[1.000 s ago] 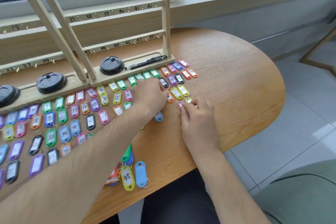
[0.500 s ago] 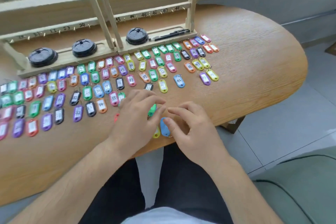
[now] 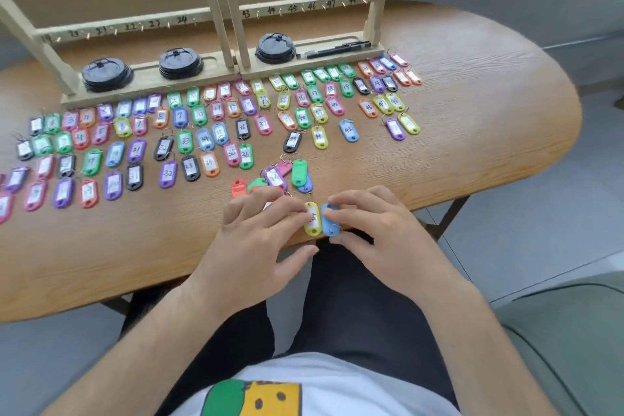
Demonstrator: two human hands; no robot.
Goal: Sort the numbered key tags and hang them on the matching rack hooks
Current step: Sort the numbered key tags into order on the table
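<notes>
Tabletop (image 3: 472, 162) edge draws both hands back (more sorting ahead): left hand (image 3: 256, 246) spread on yellow tag (image 3: 312, 226), right hand (image 3: 381, 233) pinching blue tag (image 3: 328, 227).

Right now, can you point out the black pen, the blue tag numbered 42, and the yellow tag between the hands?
black pen (image 3: 337, 50): head view, middle of its barrel.
blue tag 42 (image 3: 348, 129): head view, on its white label.
yellow tag (image 3: 313, 223): head view, on its lower half.
</notes>
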